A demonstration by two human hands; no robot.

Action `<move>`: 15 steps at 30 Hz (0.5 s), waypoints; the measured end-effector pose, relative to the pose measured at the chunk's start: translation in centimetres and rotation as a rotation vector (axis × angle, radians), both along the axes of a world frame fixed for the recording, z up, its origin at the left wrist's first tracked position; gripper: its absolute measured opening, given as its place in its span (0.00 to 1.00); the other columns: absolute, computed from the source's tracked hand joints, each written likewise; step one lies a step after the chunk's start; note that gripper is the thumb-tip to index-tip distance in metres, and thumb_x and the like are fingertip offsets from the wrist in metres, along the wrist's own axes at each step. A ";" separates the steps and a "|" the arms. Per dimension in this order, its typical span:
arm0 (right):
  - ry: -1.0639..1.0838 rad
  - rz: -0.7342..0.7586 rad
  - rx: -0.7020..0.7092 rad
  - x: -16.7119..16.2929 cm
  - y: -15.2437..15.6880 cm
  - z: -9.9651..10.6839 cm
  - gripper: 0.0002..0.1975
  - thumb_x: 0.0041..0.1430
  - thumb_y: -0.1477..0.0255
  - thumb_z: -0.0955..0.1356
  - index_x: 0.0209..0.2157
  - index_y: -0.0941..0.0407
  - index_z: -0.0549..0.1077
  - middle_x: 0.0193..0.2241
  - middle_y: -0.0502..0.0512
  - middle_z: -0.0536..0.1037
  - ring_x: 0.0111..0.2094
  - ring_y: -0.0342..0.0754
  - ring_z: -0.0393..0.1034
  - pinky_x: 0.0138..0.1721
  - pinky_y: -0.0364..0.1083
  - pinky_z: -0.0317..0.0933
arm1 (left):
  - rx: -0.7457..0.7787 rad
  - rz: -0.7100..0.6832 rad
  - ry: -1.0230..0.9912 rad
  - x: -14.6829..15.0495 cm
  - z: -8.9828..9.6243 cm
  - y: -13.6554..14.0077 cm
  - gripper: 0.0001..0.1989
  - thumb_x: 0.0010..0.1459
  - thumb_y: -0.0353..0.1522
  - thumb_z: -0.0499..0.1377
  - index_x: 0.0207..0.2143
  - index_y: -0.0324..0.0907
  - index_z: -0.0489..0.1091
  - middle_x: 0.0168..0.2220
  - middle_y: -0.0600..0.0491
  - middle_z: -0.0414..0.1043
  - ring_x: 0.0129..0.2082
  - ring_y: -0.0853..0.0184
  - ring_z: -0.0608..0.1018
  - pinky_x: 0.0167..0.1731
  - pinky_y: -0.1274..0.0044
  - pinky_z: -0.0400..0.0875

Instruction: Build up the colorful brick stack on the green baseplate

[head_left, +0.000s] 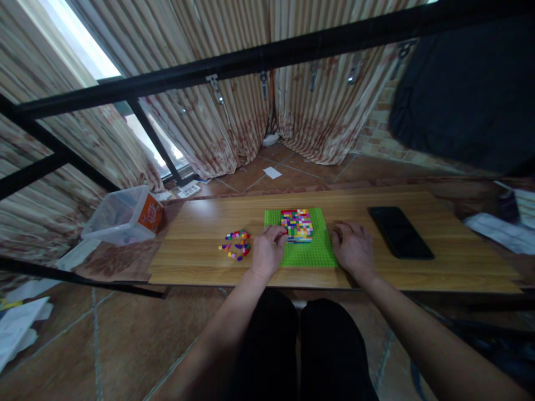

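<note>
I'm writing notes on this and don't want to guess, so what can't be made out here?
All in the head view:
Whether the left hand pinches anything: its fingers hide the grip, too small to tell.
What lies under the right hand: the hand covers it.
Wording on the orange label: too small and blurred.
Full outline of the dark shape: cut off by the right edge.

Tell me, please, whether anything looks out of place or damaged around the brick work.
A white sheet looks out of place, lying on the tiled floor beyond the tabletop as though dropped. Among the loose bricks and on the green baseplate, I see no obvious damage.
</note>
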State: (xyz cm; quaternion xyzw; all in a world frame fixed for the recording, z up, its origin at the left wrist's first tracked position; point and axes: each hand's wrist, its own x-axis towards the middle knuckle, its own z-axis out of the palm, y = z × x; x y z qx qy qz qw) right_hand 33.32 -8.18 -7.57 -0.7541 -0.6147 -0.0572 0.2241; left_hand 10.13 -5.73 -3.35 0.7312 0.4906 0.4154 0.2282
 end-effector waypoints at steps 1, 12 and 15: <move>-0.006 -0.004 -0.001 0.0 0.0 0.0 0.18 0.64 0.66 0.60 0.46 0.60 0.75 0.48 0.64 0.75 0.48 0.60 0.64 0.48 0.55 0.58 | 0.009 0.002 0.013 0.0 0.0 0.0 0.05 0.57 0.26 0.60 0.34 0.43 0.74 0.32 0.52 0.75 0.32 0.68 0.78 0.35 0.78 0.71; -0.026 -0.004 0.010 0.1 0.1 -0.2 0.17 0.63 0.67 0.60 0.46 0.60 0.75 0.48 0.64 0.75 0.48 0.60 0.65 0.48 0.55 0.57 | 0.094 0.017 0.111 0.7 0.3 -0.2 0.05 0.59 0.27 0.59 0.34 0.42 0.75 0.33 0.50 0.76 0.34 0.67 0.78 0.37 0.76 0.72; -0.027 -0.003 0.005 0.1 0.1 -0.2 0.17 0.63 0.67 0.60 0.46 0.60 0.75 0.48 0.65 0.75 0.47 0.60 0.65 0.47 0.55 0.57 | 0.084 0.020 0.116 0.7 0.1 -0.1 0.05 0.59 0.27 0.59 0.34 0.42 0.75 0.34 0.51 0.76 0.34 0.67 0.78 0.37 0.76 0.72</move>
